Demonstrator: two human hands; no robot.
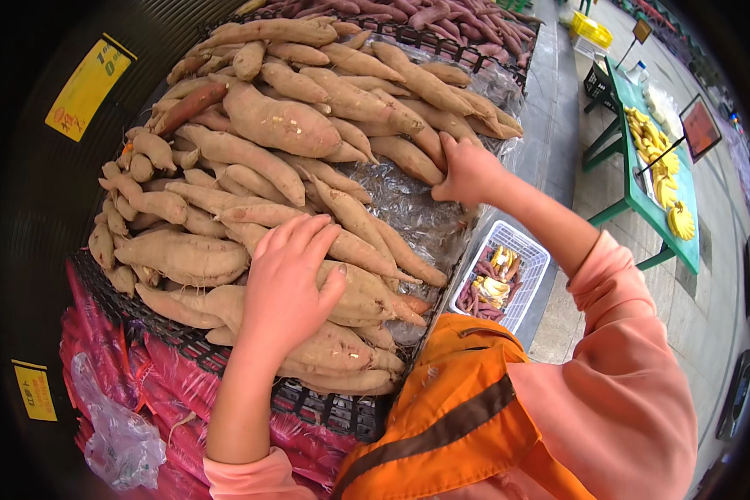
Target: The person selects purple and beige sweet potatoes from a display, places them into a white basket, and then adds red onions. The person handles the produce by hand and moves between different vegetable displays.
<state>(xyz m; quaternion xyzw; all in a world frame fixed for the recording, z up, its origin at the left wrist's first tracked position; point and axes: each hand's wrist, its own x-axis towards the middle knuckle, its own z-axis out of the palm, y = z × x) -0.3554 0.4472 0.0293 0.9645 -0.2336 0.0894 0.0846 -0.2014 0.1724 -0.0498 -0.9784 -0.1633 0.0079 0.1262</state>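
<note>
A large heap of tan sweet potatoes (281,122) lies before me on a plastic-lined black crate display. My left hand (294,269) rests palm down on the near part of the heap, thumb apart from the fingers, gripping nothing visible. On the right side of the heap, my right hand (469,169) closes around the end of a sweet potato (430,145). Its thumb is at the tip of another sweet potato (406,159) beside it. Clear plastic film (406,200) shows below that hand, between the tubers.
Purple sweet potatoes (437,19) fill a crate at the back. A white plastic basket (540,265) holding purple tubers and bananas stands low at right. Farther right is a green table (687,244) with bananas. Pink-red bags (181,375) lie at lower left, near yellow price signs (90,87).
</note>
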